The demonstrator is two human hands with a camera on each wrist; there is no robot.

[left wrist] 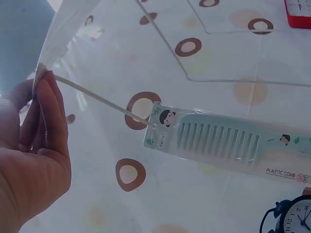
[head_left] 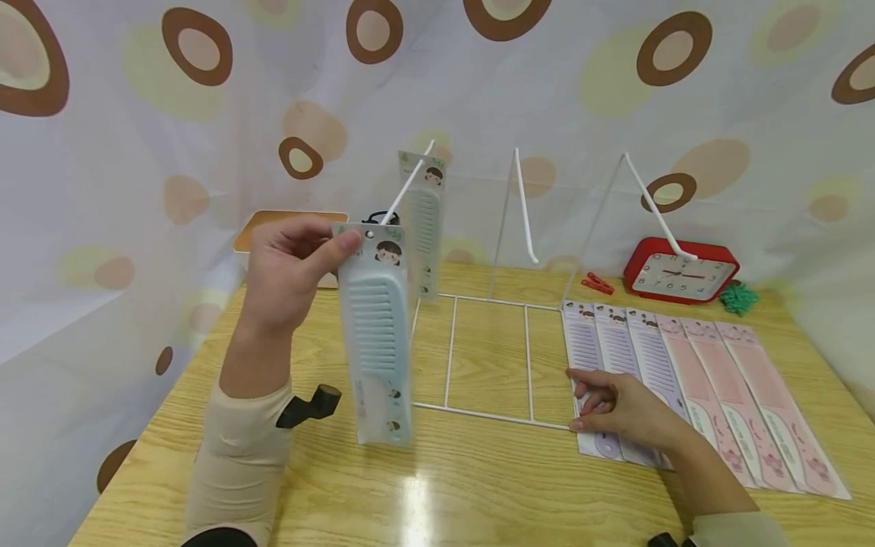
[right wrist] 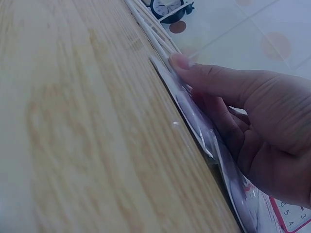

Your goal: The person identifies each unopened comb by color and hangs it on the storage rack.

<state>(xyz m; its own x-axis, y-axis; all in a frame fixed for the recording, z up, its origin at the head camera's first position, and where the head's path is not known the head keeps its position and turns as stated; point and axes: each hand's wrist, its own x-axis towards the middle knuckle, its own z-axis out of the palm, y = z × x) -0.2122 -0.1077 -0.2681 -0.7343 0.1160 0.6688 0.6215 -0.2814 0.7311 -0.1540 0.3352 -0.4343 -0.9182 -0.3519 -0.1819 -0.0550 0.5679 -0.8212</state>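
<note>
My left hand [head_left: 283, 266] pinches the top of a packaged light green comb [head_left: 374, 334] between thumb and fingers, holding it upright over the table. Its hang hole is right at the tip of the white wire rack's left hook [head_left: 403, 190]. A second packaged green comb [left wrist: 218, 141] hangs farther back on that hook. At the rack's right base corner, my right hand [head_left: 625, 410] rests with thumb and forefinger apart, fingertips at the base wire and the edge of the leftmost packaged purple comb [head_left: 584, 342]. In the right wrist view its thumb [right wrist: 209, 75] lies against the white wire.
Several packaged purple and pink combs [head_left: 772, 380] lie in an overlapping row on the right. Behind them are a red clock [head_left: 683, 277], a red clip [head_left: 598, 283] and a green tangled bundle [head_left: 738, 298]. A black alarm clock [left wrist: 296, 218] and an orange-topped box [head_left: 294, 219] stand back left.
</note>
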